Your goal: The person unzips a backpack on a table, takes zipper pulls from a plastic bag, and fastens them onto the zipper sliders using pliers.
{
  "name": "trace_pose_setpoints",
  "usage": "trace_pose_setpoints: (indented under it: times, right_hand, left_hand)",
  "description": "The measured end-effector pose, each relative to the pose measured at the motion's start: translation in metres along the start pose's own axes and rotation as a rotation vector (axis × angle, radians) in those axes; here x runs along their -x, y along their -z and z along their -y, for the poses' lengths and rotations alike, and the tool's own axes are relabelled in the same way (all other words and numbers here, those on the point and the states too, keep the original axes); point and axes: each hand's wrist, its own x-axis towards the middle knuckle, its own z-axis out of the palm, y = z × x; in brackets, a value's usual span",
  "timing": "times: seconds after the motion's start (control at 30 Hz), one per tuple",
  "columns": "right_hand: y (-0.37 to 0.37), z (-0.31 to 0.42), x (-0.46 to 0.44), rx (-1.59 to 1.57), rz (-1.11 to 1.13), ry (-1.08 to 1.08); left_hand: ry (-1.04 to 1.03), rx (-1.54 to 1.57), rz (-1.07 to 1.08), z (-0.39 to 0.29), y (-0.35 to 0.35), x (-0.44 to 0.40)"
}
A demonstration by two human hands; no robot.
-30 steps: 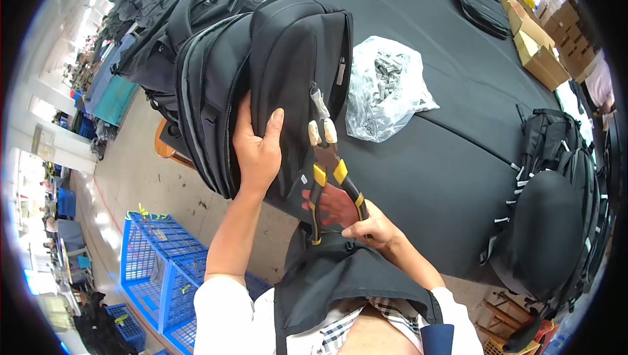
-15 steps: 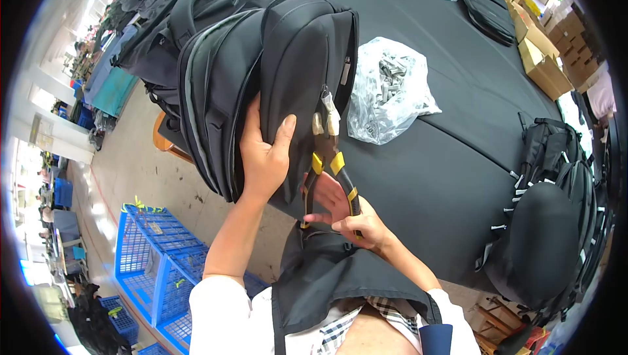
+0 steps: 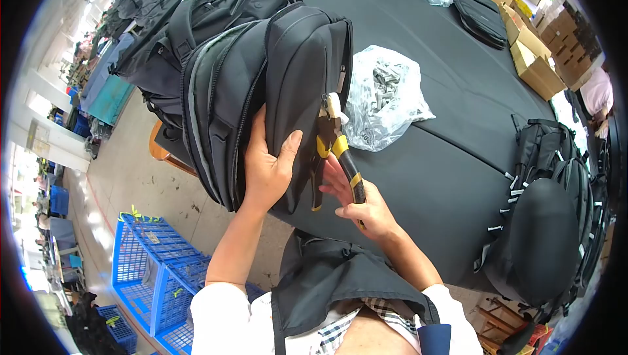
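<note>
A black backpack (image 3: 288, 61) stands upright on the table, its front panel facing me. My left hand (image 3: 269, 169) grips the edge of that front panel, thumb in front and fingers behind it. My right hand (image 3: 369, 211) holds black and yellow pliers (image 3: 339, 146), with the palm and thumb on one handle and the fingers reaching toward the other. Pale wrapping covers the plier tips, which are at the zipper on the panel's right side. Whether they touch the zipper pull is hidden. Just right of the pliers lies a clear plastic bag (image 3: 366, 123) of small grey pieces.
Black material covers the table (image 3: 445, 178). More black bags (image 3: 546, 224) are piled at the right, and a flat black case (image 3: 481, 18) lies farther back near an open carton (image 3: 533, 61). Blue plastic crates (image 3: 154, 270) stand on the floor at lower left.
The pliers have moved up and slightly right, and their tips are closer together at the zipper. My left hand and the backpack have shifted slightly in view.
</note>
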Motion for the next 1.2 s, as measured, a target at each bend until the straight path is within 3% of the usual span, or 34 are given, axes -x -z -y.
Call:
trace_pose_setpoints:
  times: [0.23,0.33,0.43,0.5,1.2]
  right_hand:
    - [0.006,0.016,0.0,0.15,0.012,-0.047]
    - [0.01,0.012,-0.001,0.158,-0.009,-0.078]
    - [0.015,0.004,-0.006,-0.037,0.05,-0.046]
    - [0.019,0.004,-0.01,-0.09,0.209,-0.106]
    - [0.022,0.005,-0.015,-0.094,0.294,-0.112]
  left_hand:
    - [0.081,0.04,0.014,-0.003,0.002,0.0]
    - [0.131,0.205,0.044,-0.001,0.002,-0.001]
    - [0.204,0.289,0.079,-0.003,0.003,-0.001]
    - [0.249,0.356,0.064,-0.003,0.003,-0.001]
    - [0.236,0.293,0.11,-0.004,-0.003,-0.003]
